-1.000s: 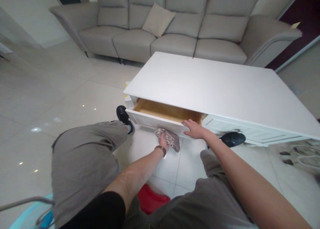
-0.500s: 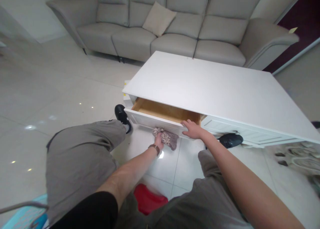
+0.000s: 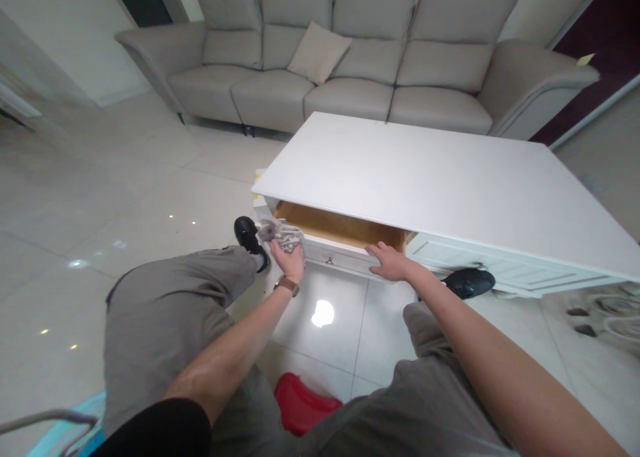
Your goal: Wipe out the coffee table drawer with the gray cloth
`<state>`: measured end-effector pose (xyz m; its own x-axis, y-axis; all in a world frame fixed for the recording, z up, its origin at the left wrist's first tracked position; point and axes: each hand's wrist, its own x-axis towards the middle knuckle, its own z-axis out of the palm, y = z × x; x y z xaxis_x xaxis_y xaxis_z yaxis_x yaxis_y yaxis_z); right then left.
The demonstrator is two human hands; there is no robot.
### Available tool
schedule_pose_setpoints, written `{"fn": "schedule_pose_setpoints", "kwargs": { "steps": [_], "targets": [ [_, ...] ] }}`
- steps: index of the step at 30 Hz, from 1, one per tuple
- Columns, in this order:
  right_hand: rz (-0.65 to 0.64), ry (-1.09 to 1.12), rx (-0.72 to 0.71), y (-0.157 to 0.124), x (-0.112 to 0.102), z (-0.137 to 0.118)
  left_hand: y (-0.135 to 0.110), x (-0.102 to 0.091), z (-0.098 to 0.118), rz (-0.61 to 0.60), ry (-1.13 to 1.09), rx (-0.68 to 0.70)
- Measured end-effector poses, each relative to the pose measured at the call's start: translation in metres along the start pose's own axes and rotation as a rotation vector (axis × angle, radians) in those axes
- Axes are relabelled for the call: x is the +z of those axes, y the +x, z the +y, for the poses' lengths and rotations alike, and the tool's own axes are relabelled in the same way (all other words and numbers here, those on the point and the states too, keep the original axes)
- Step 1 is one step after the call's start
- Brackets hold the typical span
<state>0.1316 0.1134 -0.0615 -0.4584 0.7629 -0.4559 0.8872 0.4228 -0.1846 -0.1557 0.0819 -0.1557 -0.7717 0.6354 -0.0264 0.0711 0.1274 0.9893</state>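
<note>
A patterned grey-and-white cloth [image 3: 281,233] is bunched in my left hand [image 3: 291,260], closed around it. The cloth presses over the left end of the drawer front [image 3: 345,260], at its top edge. My right hand [image 3: 390,261] grips the right end of that same drawer front, fingers over the top edge and thumb in front. The wooden drawer [image 3: 345,225] is pulled partly out of the white coffee table [image 3: 410,170]. A small knob [image 3: 329,261] shows at the middle of the drawer front. The cloth hides the drawer's left corner.
A red plastic object [image 3: 305,404] is on the tiled floor between my legs. My black shoes flank the drawer, the left shoe [image 3: 246,236] close to the cloth. A grey sofa [image 3: 350,100] stands behind the table. A light-blue basket [image 3: 70,430] is at lower left.
My left hand has carried the cloth leftward and up, from the middle of the drawer front to its left end. The knob is now uncovered. My right hand stays on the drawer front.
</note>
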Motion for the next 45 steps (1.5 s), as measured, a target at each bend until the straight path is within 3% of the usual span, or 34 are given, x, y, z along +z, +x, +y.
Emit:
{"fn": "schedule_pose_setpoints", "kwargs": {
  "steps": [1,4,5,7,10,13,17,23,27,32,39,42,45],
  "targets": [
    [0.007,0.001,0.005,0.000,-0.001,-0.001,-0.016,0.004,0.006,-0.147,0.083,0.100],
    [0.053,0.030,-0.031,0.000,-0.003,-0.001,-0.059,0.023,0.027,-0.706,0.454,0.593],
    [0.071,0.044,-0.061,0.001,-0.005,0.001,-0.069,0.031,0.035,-0.822,0.494,0.712],
    [0.092,0.069,-0.093,0.000,-0.007,0.007,-0.084,0.048,0.046,-0.925,0.456,0.835],
    [0.067,0.106,-0.040,-0.004,-0.010,0.018,-0.088,0.063,0.051,-0.969,0.400,0.891],
    [0.044,0.126,-0.024,-0.006,-0.011,0.026,-0.077,0.057,0.050,-0.979,0.482,0.918],
    [0.026,0.091,0.003,0.000,-0.012,0.026,-0.039,0.027,0.051,-0.901,0.716,0.913],
    [0.012,0.087,0.030,0.009,-0.020,0.016,0.047,-0.028,0.051,-0.639,1.019,0.850],
    [0.002,0.027,0.111,0.003,-0.023,0.019,0.068,-0.041,0.049,-0.584,1.070,0.824],
    [-0.086,-0.068,0.280,-0.011,-0.024,0.040,0.040,-0.024,0.049,-0.644,1.049,0.853],
    [-0.078,0.002,0.278,-0.019,-0.023,0.064,-0.040,0.027,0.050,-0.767,0.881,0.905],
    [-0.049,0.048,0.314,-0.019,-0.024,0.071,-0.083,0.058,0.048,-0.881,0.653,0.818],
    [0.066,0.051,0.412,-0.022,-0.031,0.074,-0.129,0.092,0.046,-0.992,0.336,0.659]
  ]
}}
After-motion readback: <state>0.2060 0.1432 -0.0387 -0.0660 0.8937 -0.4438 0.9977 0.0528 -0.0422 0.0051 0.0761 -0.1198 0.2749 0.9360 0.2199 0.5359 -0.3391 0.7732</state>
